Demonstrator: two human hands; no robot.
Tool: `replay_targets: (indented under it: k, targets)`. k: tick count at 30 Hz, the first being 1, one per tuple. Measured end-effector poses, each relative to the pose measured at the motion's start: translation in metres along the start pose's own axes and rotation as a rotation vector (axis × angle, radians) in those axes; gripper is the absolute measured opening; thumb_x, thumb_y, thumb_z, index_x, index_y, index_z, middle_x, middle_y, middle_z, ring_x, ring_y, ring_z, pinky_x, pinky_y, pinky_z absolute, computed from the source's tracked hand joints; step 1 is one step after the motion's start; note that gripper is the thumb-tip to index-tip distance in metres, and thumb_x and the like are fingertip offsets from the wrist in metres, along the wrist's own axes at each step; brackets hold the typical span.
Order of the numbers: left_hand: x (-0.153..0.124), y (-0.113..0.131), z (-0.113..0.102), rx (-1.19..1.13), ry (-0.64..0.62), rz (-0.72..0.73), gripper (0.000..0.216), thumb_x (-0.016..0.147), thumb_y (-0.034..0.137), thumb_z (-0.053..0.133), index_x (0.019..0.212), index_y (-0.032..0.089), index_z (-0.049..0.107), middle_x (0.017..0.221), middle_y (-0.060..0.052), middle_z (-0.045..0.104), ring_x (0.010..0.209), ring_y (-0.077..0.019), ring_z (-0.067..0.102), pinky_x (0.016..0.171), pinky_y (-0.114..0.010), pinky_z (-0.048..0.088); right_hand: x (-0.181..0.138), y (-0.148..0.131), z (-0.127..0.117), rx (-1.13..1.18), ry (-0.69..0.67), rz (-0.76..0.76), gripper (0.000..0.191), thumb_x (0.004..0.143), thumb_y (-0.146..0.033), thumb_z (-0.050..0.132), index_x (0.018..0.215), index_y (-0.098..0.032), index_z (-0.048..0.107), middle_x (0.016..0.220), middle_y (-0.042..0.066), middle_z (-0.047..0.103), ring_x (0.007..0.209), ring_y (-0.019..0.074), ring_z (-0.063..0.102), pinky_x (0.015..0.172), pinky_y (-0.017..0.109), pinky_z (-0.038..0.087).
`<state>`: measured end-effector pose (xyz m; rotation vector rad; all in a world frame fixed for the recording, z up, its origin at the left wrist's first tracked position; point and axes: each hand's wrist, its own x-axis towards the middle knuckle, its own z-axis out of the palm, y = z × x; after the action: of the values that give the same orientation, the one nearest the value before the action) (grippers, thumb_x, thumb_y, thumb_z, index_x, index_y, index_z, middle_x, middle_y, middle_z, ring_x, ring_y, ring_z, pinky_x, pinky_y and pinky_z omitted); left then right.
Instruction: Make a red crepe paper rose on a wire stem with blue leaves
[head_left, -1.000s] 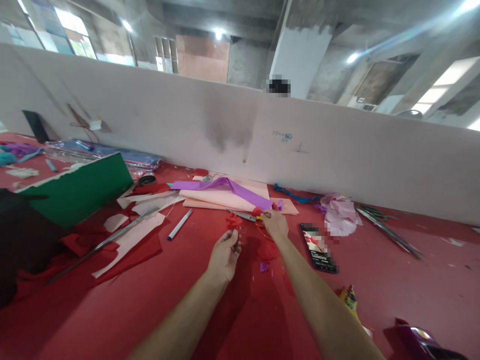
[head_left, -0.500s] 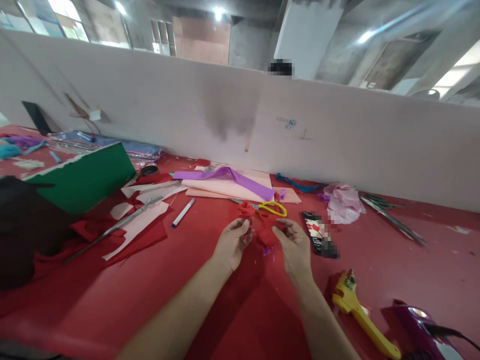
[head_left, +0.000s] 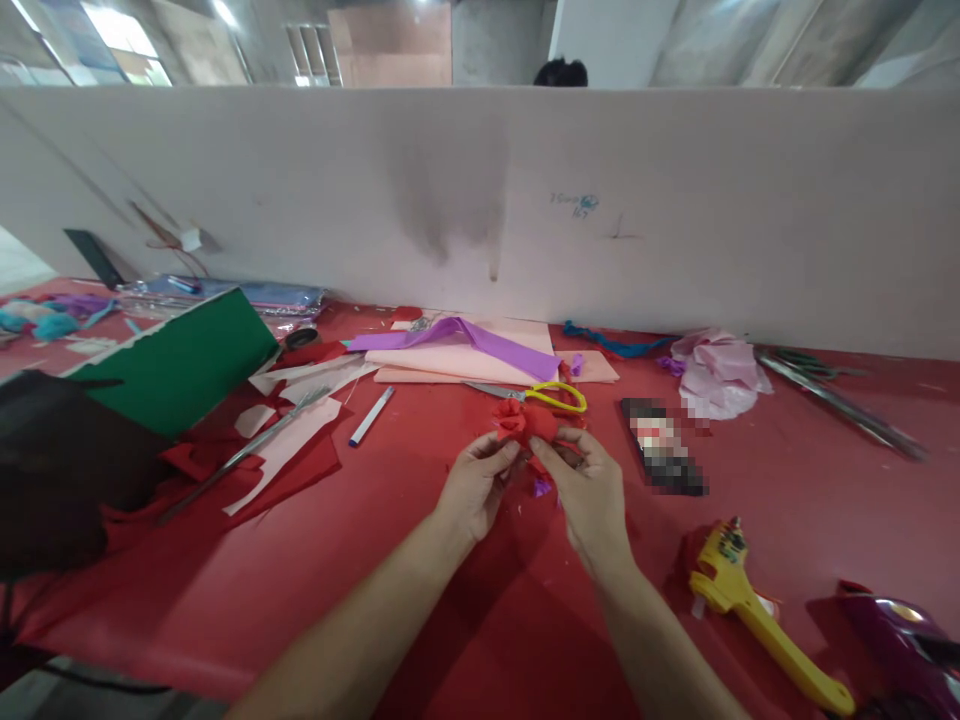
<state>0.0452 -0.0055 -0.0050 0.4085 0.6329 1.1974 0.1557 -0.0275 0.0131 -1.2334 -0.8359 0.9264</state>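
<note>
Between my fingertips, just above the table, is a red crepe-paper flower (head_left: 511, 416) with curled petals. My left hand (head_left: 478, 484) pinches its base from the left. On the other side, my right hand (head_left: 590, 492) is closed on a red paper petal (head_left: 543, 424), which meets the flower; whether they are joined I cannot tell. Right behind them lie scissors (head_left: 559, 397) with yellow handles, their blades pointing left. Small purple scraps (head_left: 541, 488) lie below my hands.
Peach paper sheets (head_left: 435, 366) and a purple strip (head_left: 495, 347) lie behind. A marker (head_left: 371, 416), pale cut-offs (head_left: 292, 450) and a green board (head_left: 180, 365) are left. On the right are a phone (head_left: 660, 447), yellow glue gun (head_left: 765, 610), purple device (head_left: 900, 640) and crumpled pink paper (head_left: 720, 372).
My hands have come closer together, bringing the red petal against the flower. The view has tilted down slightly, showing less of the ceiling.
</note>
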Motion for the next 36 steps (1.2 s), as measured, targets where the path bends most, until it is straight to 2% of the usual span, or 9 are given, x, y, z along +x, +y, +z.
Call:
replay_targets:
  k: [3,6,11,14,19,23,32,36]
  targets:
    - [0.001,-0.001,-0.001,0.019,-0.032,0.020,0.017,0.059,0.015,0.080,0.067,0.015,0.065,0.059,0.004,0.058,0.050,-0.0039,0.048,0.062,-0.020,0.046,-0.002,-0.001,0.000,0.008,-0.012,-0.012,0.021,0.069,-0.032,0.074,0.083,-0.018,0.068,0.080,0.003,0.071,0.070,0.0152,0.062,0.065,0.028,0.048]
    - [0.001,-0.002,0.000,0.041,-0.015,0.022,0.019,0.058,0.014,0.081,0.072,0.014,0.068,0.066,0.002,0.063,0.056,-0.0052,0.053,0.064,-0.019,0.045,-0.004,-0.005,0.001,0.034,-0.027,-0.009,0.018,0.070,-0.032,0.073,0.082,-0.018,0.070,0.078,0.002,0.070,0.070,0.0152,0.062,0.066,0.027,0.048]
    - [-0.001,-0.001,0.001,0.083,0.009,0.053,0.020,0.056,0.015,0.081,0.073,0.014,0.070,0.071,-0.001,0.066,0.061,-0.0073,0.056,0.060,-0.019,0.043,-0.009,-0.007,0.002,0.057,-0.071,0.006,0.018,0.075,-0.033,0.068,0.086,-0.019,0.070,0.079,0.002,0.070,0.073,0.0162,0.061,0.068,0.028,0.048]
    - [-0.001,0.000,0.002,0.110,0.018,0.066,0.019,0.056,0.015,0.081,0.072,0.014,0.070,0.069,-0.001,0.066,0.060,-0.0075,0.055,0.060,-0.019,0.042,-0.011,-0.006,0.002,0.042,-0.063,0.016,0.017,0.075,-0.034,0.068,0.080,-0.018,0.070,0.073,0.001,0.067,0.067,0.0148,0.058,0.064,0.026,0.046]
    - [0.000,-0.003,0.001,0.118,0.038,0.109,0.019,0.054,0.013,0.081,0.069,0.016,0.070,0.069,0.000,0.068,0.064,-0.0087,0.057,0.068,-0.021,0.044,-0.014,-0.008,0.004,0.053,-0.071,0.006,0.016,0.075,-0.034,0.067,0.076,-0.019,0.068,0.069,-0.001,0.063,0.066,0.0144,0.054,0.062,0.025,0.043]
    - [0.000,-0.005,0.002,0.166,0.014,0.193,0.020,0.058,0.016,0.079,0.077,0.017,0.074,0.078,-0.003,0.072,0.074,-0.0124,0.061,0.077,-0.024,0.045,-0.019,-0.008,0.006,0.060,-0.082,0.021,0.016,0.077,-0.035,0.065,0.076,-0.020,0.068,0.069,-0.001,0.062,0.068,0.0148,0.053,0.063,0.025,0.042]
    - [-0.005,0.000,0.005,0.276,0.028,0.296,0.011,0.063,0.020,0.077,0.074,0.019,0.076,0.071,-0.002,0.071,0.073,-0.0155,0.062,0.077,-0.027,0.046,-0.025,-0.007,0.008,-0.025,-0.070,-0.031,0.017,0.080,-0.036,0.062,0.076,-0.019,0.066,0.064,-0.004,0.053,0.060,0.0119,0.042,0.056,0.024,0.034]
    - [-0.004,0.000,0.005,0.294,0.028,0.316,0.011,0.065,0.021,0.076,0.075,0.018,0.076,0.071,-0.002,0.072,0.072,-0.0154,0.061,0.076,-0.027,0.046,-0.027,-0.006,0.010,-0.042,-0.073,-0.028,0.019,0.080,-0.037,0.062,0.072,-0.020,0.061,0.066,-0.003,0.054,0.060,0.0120,0.042,0.057,0.024,0.035]
